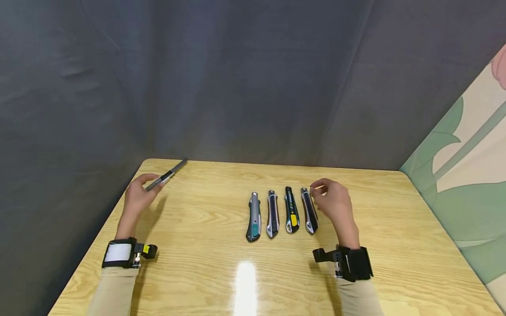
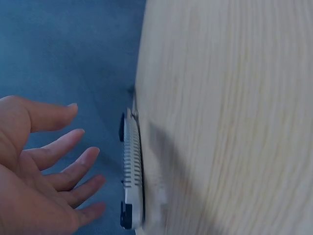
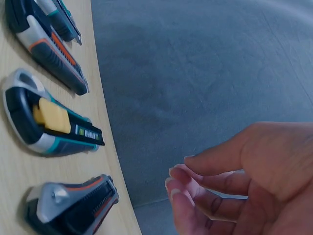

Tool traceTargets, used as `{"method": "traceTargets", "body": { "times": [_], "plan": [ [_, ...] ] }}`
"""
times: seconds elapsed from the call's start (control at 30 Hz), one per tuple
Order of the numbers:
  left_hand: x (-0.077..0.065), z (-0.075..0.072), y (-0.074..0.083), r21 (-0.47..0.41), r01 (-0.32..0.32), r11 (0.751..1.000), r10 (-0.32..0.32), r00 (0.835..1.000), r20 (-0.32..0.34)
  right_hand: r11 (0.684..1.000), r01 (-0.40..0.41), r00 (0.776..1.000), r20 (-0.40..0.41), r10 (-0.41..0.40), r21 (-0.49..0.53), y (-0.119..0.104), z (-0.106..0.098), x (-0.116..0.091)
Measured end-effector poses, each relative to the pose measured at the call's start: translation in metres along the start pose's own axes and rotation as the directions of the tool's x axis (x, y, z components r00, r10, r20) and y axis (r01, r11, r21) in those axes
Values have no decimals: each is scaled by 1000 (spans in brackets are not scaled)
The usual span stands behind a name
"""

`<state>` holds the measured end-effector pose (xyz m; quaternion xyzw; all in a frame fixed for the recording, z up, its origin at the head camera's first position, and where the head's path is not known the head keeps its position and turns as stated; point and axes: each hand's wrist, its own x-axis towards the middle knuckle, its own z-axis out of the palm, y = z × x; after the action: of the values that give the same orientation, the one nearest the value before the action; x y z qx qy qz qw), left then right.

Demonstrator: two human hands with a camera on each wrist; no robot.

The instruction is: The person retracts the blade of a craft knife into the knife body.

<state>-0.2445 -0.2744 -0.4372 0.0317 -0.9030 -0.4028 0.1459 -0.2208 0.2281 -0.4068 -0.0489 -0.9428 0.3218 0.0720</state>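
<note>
At the far left of the table, a slim grey-and-black utility knife (image 1: 174, 170) lies by my left hand (image 1: 139, 195), whose thumb and fingers overlap it in the head view. From the left wrist, the left hand (image 2: 54, 171) shows spread fingers beside the ribbed knife (image 2: 132, 161), a gap between them. My right hand (image 1: 332, 199) hovers with loosely bent, empty fingers beside a dark utility knife (image 1: 309, 210). That knife ends a row holding a black one with a yellow slider (image 1: 292, 213), a grey-edged one (image 1: 272, 215) and a grey one with a teal slider (image 1: 254, 217).
The wooden table (image 1: 197, 263) has a dark cloth (image 1: 253, 79) hanging behind and to its left. A leaf-patterned panel (image 1: 466, 188) borders the right side. Each wrist wears a black strap with a small camera. Bright glare lies on the near middle of the tabletop.
</note>
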Motion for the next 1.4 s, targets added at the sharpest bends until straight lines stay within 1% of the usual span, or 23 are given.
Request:
{"method": "traceTargets", "body": {
  "times": [0.13, 0.27, 0.3, 0.43, 0.53, 0.7, 0.87, 0.97, 1.07, 1.17, 1.23, 1.4],
  "plan": [
    [6, -2, -13, 79, -3, 997, 1, 1000, 19, 999, 32, 999, 2, -32, -3, -3, 2, 0],
    [13, -2, -20, 112, 0, 994, -7, 998, 62, 999, 44, 999, -7, -44, -17, -3, 2, -1],
    [15, -2, -21, 120, 5, 993, -13, 998, 67, 999, 49, 999, -8, -49, -16, -3, 2, -1],
    [22, 0, -23, 134, 61, 989, -72, 995, 76, 998, 64, 998, -9, -64, -12, -5, 1, -1],
    [25, 1, -25, 151, 75, 986, -86, 994, 69, 997, 72, 997, -2, -72, 9, -10, 3, -1],
    [21, 4, -28, 215, 60, 975, -72, 996, 50, 994, 94, 995, 14, -95, 51, -20, 9, 0],
    [19, 5, -28, 280, 32, 959, -52, 997, 62, 991, 121, 992, 20, -122, 55, -28, 15, -1],
    [18, 6, -28, 312, 15, 950, -35, 998, 56, 989, 137, 990, 25, -138, 50, -33, 17, -1],
    [16, 7, -29, 334, 12, 942, -33, 998, 59, 988, 145, 988, 38, -147, 53, -38, 19, -1],
    [13, 8, -29, 342, 10, 940, -33, 998, 61, 986, 154, 986, 50, -157, 60, -42, 21, -1],
    [12, 9, -28, 336, 0, 942, -20, 998, 57, 986, 157, 985, 58, -161, 63, -45, 22, -1],
    [8, 13, -20, 294, -76, 953, 66, 997, 45, 982, 180, 982, 50, -183, 64, -51, 25, 0]
  ]
}}
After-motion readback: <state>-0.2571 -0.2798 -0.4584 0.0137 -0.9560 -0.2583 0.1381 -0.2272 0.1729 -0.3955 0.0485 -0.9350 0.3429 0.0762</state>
